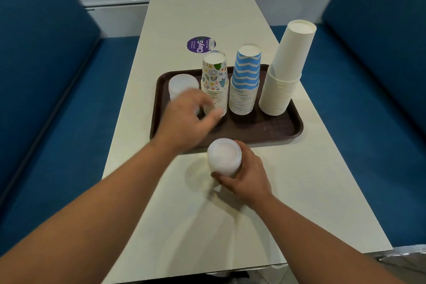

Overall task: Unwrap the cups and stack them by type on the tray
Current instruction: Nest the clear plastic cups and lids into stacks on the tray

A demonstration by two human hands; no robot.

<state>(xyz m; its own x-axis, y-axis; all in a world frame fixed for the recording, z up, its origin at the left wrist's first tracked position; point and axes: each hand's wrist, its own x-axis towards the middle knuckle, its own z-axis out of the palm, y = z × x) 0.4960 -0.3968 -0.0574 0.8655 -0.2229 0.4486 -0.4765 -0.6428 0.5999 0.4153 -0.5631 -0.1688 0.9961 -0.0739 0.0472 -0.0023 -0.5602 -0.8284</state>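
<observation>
I look down on a cream desk (230, 226) between blue benches (46, 99). My right hand (244, 177) grips a stack of translucent plastic cups (224, 160), upside down, on the desk just near of a brown tray (276, 131). My left hand (186, 120) is blurred over the tray's near left part, fingers loosely spread, holding nothing I can make out. On the tray stand four stacks: short translucent cups (182, 86) far left, doodle-print cups (214, 83), blue zigzag cups (245, 80), and tall plain white cups (285, 69) at right. A purple sticker (198, 45) lies on the desk beyond the tray.
</observation>
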